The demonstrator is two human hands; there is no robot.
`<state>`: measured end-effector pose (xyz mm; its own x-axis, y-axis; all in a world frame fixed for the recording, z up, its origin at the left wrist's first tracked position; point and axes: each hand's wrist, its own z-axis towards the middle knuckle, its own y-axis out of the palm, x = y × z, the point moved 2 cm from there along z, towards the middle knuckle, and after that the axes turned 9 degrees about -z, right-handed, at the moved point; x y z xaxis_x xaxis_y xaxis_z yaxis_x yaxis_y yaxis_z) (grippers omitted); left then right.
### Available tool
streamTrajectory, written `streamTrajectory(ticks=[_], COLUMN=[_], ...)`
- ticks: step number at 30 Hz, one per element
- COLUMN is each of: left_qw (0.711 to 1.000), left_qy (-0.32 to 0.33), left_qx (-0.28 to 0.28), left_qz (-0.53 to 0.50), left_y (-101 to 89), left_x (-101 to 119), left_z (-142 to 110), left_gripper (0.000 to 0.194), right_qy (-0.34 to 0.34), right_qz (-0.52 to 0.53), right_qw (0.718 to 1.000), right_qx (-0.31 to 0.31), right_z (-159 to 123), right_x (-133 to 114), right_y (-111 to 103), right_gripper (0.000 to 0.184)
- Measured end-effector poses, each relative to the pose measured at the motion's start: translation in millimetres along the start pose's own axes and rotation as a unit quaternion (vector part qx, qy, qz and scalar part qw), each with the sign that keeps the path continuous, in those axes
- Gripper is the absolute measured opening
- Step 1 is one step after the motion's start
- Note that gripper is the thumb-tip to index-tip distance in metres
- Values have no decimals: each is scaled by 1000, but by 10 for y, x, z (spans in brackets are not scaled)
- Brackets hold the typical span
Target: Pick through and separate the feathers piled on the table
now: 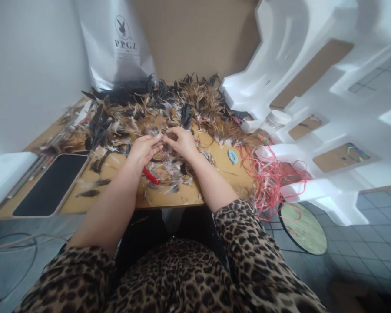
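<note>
Upper left, a silvery bag (120, 65) reads "PPGZ" (a rabbit-head logo sits above). Feathers (202, 98) spread across the centre, where the left hand (145, 150) and right hand (182, 142) meet at the fingertips; whether they pinch anything, I cannot tell.
</note>
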<state>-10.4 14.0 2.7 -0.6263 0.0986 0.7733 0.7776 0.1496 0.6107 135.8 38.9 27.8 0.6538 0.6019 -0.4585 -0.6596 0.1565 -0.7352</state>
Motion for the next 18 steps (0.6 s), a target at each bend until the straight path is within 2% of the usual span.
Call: streamTrajectory(ticks=[2,6,11,14,16,18], left_qw=[1000,999,999,999,999,999], left_qy=[13,28,33,32,28,23], left_qx=[13,36,35,32,31,29], left_qz=[-9,-24,-21,-17,-13,-8], left_y=[-4,-19,-26,-21,-10,3], left_x=[23,45,32,30,33,37], left_z=[3,14,27,25,15,3], left_gripper=[11,11,10,10,11,12], right_qy=[44,114,134,144,143,139], right_qz=[28,56,-32,-89,-76,-6], right_qw=[999,990,982,975,977,981], right_qx=[-2,-54,-132,-142,-140,-133], right_z=[38,72,14,-10,-4,15], right_x=[110,272,194,134,134,163], right_y=[-14,-12,39,82,104,113], right_gripper=[23,21,31,23,12,12])
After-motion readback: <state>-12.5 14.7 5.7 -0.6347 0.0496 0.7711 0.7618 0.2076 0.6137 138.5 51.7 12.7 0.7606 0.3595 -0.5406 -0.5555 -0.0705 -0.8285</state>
